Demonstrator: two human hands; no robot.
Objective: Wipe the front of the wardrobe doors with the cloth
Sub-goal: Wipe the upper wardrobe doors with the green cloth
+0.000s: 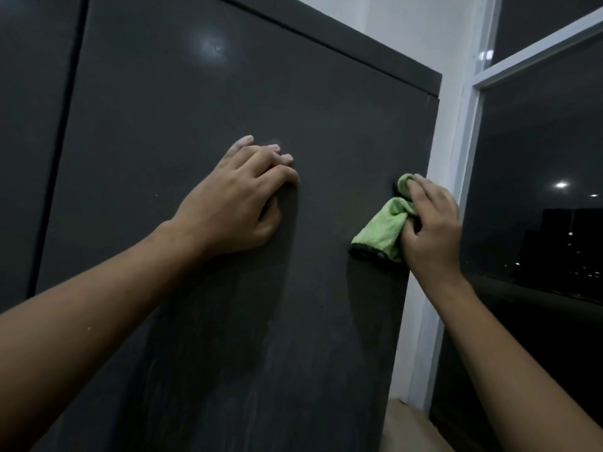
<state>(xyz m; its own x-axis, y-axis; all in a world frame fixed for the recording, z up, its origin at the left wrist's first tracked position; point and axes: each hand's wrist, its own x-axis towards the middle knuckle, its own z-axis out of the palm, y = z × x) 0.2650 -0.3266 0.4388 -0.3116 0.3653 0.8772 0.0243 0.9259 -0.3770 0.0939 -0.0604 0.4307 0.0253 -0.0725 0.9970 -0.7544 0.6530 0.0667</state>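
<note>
A dark grey wardrobe door (pixel 202 99) fills most of the head view, with faint streaks low on its surface. My left hand (pixel 238 200) rests flat against the door near its middle, fingers relaxed and slightly bent. My right hand (pixel 430 226) grips a bunched green cloth (pixel 385 230) and presses it against the door close to its right edge. The cloth has a dark hem at its lower end.
A second dark door panel (pixel 29 125) lies to the left past a vertical gap. Right of the wardrobe runs a white wall strip and window frame (pixel 456 164), then a dark window pane (pixel 538 207) with night lights. A light floor patch (pixel 404 415) shows below.
</note>
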